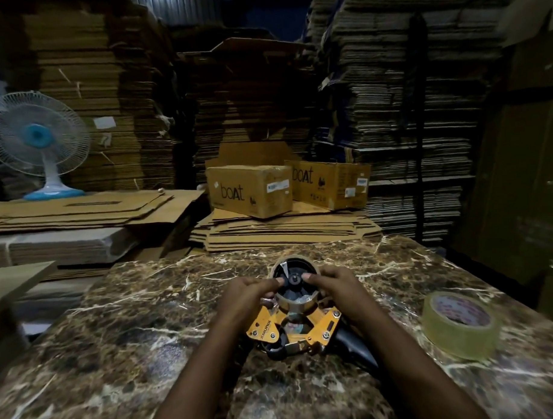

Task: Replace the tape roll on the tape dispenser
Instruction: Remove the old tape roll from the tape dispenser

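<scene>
Marble-patterned table top [116, 324]: dark brown with pale veining, fills the foreground.

Fan [36, 137]: white wire cage, blue hub and blue base; stands upright at far left on a stack of flattened cardboard sheets [81, 210].

Two brown cartons printed "boat": left carton [249, 191] closed; right carton [329, 182] just beside it, set slightly further back. Both rest on a low pile of flat cardboard [285, 231] beyond the table's far edge.

Tall stacks of flattened corrugated board [406, 95]: line the back and right, reaching the top of view.
</scene>
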